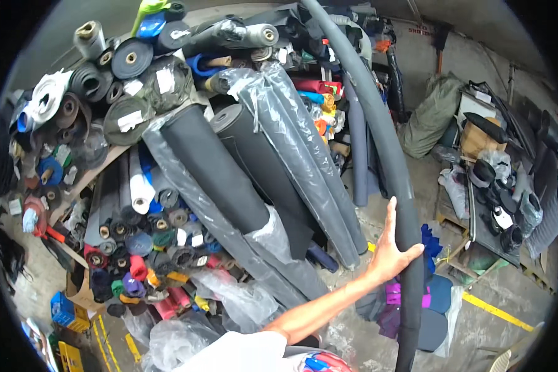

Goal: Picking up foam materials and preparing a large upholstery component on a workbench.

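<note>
My left hand (pixel 394 251) reaches out from a white sleeve (pixel 235 353). Its thumb and fingers are spread, with the palm side against a long, dark grey fabric roll (pixel 384 130). The roll stands tall on the right of my hand, running from the top of the view to the lower edge, and looks bent through the lens. My right hand is out of view. Left of my arm, a thick black roll (pixel 214 164) and several plastic-wrapped grey rolls (pixel 304 155) lean against a stacked rack.
Many rolls (pixel 130 59) are piled on the rack at left. Loose clear plastic (pixel 186 341) lies below them. A pallet (pixel 459 220) with bags and black items stands at right. Dark blue and purple fabric (pixel 431 310) lies behind the tall roll, near a yellow floor line (pixel 499 311).
</note>
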Demonstrator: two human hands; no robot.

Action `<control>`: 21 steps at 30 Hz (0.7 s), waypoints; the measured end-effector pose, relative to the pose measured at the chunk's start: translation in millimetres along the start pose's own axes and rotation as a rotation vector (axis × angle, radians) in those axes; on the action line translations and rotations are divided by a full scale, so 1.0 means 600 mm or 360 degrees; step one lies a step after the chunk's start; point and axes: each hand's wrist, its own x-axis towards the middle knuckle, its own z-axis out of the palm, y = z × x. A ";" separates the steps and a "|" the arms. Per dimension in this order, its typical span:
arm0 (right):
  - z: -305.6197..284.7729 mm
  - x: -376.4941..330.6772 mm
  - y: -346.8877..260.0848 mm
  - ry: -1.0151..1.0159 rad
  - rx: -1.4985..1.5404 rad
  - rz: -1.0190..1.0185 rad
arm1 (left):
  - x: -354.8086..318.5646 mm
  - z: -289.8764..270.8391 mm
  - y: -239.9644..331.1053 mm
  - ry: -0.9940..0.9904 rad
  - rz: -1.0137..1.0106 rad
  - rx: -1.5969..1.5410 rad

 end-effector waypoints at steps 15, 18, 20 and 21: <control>0.190 0.229 -0.087 0.0110 -0.0168 0.0080 | 0.228 0.019 -0.183 -0.0182 -0.0046 -0.0091; 0.238 0.294 -0.092 0.0087 -0.0162 0.0092 | 0.245 0.038 -0.223 -0.0136 0.0027 0.0101; 0.285 0.352 -0.092 0.0088 -0.0144 0.0082 | 0.265 0.054 -0.254 -0.0115 0.0070 0.0102; 0.307 0.377 -0.093 0.0090 -0.0139 0.0084 | 0.274 0.060 -0.268 -0.0103 0.0087 0.0095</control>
